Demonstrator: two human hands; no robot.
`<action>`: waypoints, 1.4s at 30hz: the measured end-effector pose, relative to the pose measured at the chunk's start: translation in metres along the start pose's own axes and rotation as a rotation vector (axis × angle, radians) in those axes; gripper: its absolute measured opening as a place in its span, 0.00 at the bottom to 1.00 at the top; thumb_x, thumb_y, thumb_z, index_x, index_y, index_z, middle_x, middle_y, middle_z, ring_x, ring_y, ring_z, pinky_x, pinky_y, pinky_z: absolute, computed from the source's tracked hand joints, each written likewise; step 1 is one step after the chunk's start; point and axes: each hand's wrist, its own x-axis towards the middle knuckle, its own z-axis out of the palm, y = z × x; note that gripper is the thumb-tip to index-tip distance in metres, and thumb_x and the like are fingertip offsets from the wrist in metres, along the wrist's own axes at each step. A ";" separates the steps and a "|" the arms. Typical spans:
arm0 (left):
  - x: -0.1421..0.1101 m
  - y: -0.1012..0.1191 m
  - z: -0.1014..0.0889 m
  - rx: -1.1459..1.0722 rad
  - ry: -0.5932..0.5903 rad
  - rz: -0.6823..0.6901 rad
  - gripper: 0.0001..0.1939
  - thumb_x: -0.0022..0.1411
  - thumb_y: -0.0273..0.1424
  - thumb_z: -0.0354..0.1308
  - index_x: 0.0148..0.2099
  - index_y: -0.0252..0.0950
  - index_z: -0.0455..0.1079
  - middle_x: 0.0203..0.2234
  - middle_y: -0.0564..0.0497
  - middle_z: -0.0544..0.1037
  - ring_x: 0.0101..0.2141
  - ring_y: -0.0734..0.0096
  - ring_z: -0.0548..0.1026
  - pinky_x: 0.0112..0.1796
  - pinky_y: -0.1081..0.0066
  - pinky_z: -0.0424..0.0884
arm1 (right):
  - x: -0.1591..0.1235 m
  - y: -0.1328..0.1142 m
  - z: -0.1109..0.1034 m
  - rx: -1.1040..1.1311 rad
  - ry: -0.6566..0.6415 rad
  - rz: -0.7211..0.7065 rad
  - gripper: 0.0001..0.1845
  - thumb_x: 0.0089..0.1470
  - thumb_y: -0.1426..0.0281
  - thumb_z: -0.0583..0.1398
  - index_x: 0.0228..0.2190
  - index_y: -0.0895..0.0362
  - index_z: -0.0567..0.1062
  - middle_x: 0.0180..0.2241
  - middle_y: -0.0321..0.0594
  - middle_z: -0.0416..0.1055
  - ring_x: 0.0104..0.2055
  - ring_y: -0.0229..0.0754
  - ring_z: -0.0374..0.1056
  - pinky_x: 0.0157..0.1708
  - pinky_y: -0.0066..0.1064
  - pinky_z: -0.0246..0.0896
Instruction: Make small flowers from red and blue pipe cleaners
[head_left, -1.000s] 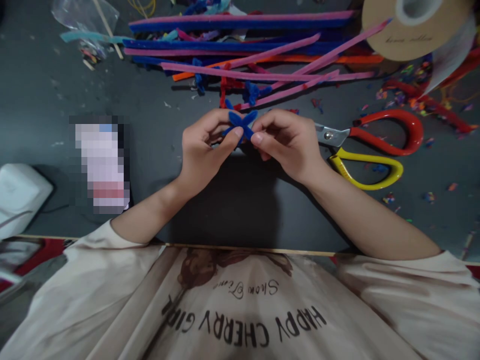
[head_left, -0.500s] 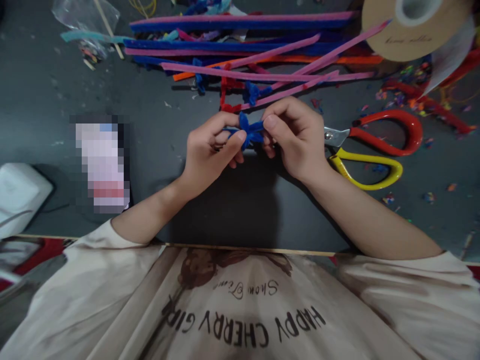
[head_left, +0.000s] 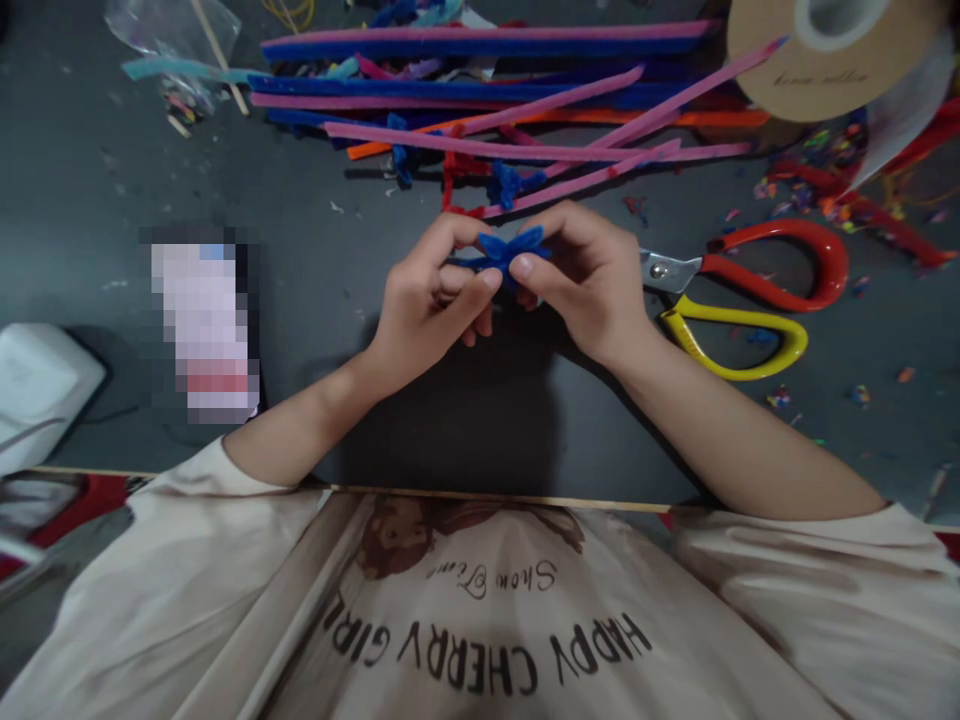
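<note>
A small blue pipe-cleaner piece (head_left: 510,247), bent into a flower-like shape, is held above the dark table (head_left: 315,260) between both hands. My left hand (head_left: 431,300) pinches its left side with thumb and fingers closed. My right hand (head_left: 592,280) pinches its right side, thumb pressed against the blue loops. Both wrists hover just over the table in front of my chest.
Long pink, blue and orange pipe cleaners (head_left: 495,110) lie in a pile behind the hands. Red-and-yellow scissors (head_left: 750,290) rest to the right. A ribbon spool (head_left: 832,50) sits far right, a white object (head_left: 37,385) at the left edge, a plastic bag (head_left: 172,40) far left.
The blue piece has been turned and reshaped between my fingers; my right hand rose over it, then came back with the thumb on its front. Both hands stayed in the same spot.
</note>
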 end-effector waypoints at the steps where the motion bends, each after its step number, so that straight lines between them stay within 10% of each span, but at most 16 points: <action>1: 0.000 0.000 0.000 0.029 0.007 0.002 0.09 0.61 0.36 0.55 0.40 0.36 0.62 0.13 0.62 0.69 0.11 0.86 0.65 0.13 0.84 0.61 | 0.000 0.000 0.000 0.003 0.021 -0.001 0.16 0.51 0.54 0.59 0.30 0.55 0.69 0.25 0.30 0.65 0.22 0.26 0.60 0.22 0.21 0.58; 13: 0.001 -0.002 -0.002 0.185 0.121 0.095 0.16 0.63 0.41 0.52 0.26 0.36 0.61 0.15 0.59 0.58 0.14 0.88 0.56 0.17 0.78 0.53 | -0.001 0.000 -0.004 -0.014 -0.124 -0.002 0.11 0.52 0.62 0.61 0.31 0.57 0.70 0.20 0.28 0.57 0.22 0.26 0.51 0.21 0.23 0.48; 29: 0.001 -0.004 -0.002 0.348 0.189 0.302 0.11 0.63 0.32 0.52 0.28 0.35 0.65 0.15 0.58 0.64 0.15 0.88 0.59 0.19 0.79 0.56 | -0.003 -0.002 0.003 0.034 0.018 0.158 0.15 0.51 0.56 0.60 0.31 0.55 0.72 0.19 0.29 0.69 0.19 0.28 0.66 0.16 0.20 0.59; 42: -0.004 -0.006 -0.003 0.283 0.100 0.071 0.16 0.64 0.43 0.48 0.29 0.38 0.64 0.17 0.58 0.58 0.17 0.84 0.53 0.21 0.74 0.53 | -0.003 -0.001 0.004 0.078 -0.016 0.130 0.14 0.50 0.58 0.62 0.34 0.55 0.75 0.29 0.33 0.75 0.29 0.31 0.72 0.27 0.21 0.70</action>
